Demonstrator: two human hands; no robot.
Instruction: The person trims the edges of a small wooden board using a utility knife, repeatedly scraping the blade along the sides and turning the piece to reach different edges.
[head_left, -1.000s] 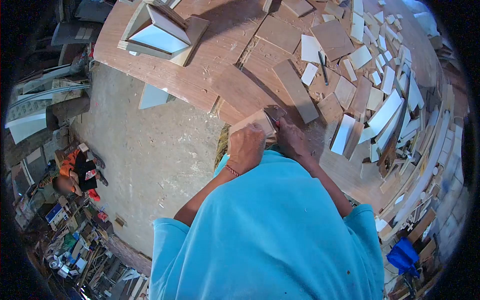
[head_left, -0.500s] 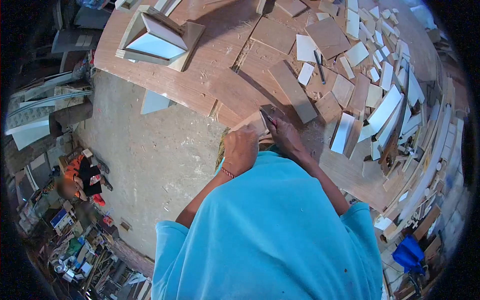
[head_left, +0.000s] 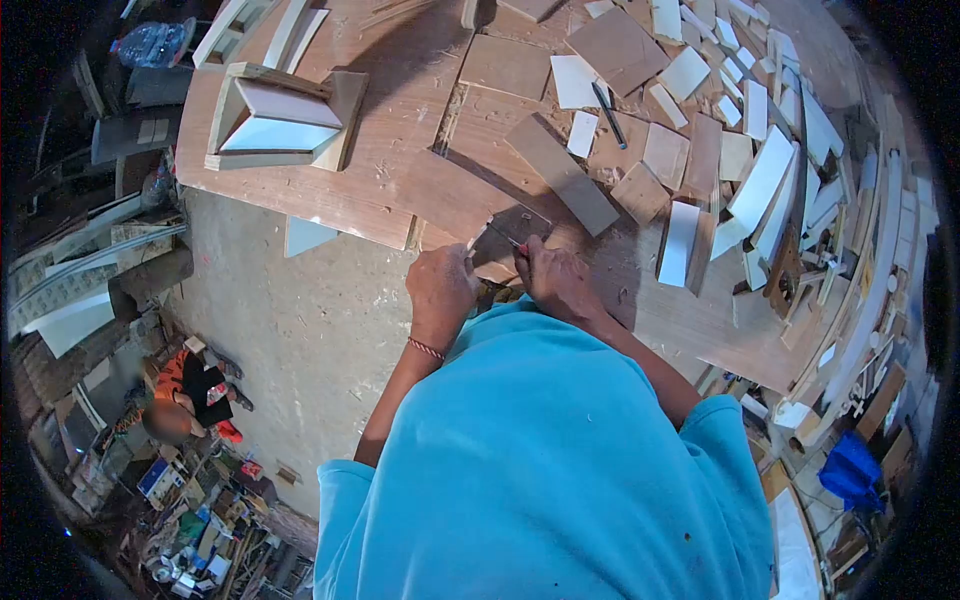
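Observation:
My left hand (head_left: 441,290), with a red and white cord at the wrist, is closed at the near edge of the wooden table (head_left: 400,120), its fingers round the side of a small dark wood piece (head_left: 495,250). My right hand (head_left: 556,280) is closed on a thin tool (head_left: 508,237) with a red part, whose tip points up and left over that piece. A brown board (head_left: 465,195) lies flat just beyond my hands, and a longer brown strip (head_left: 562,173) is to its right.
A white-lined wooden frame (head_left: 275,120) stands at the table's left. Many wood offcuts and a dark marker (head_left: 609,115) lie at the right. Another person (head_left: 190,390) sits low on the left, near piled scrap. A blue bag (head_left: 850,472) is at lower right.
The view has shifted. My left hand has moved left, farther from my right hand, and the wood piece shows a darker face. The thin tool now shows more clearly over it.

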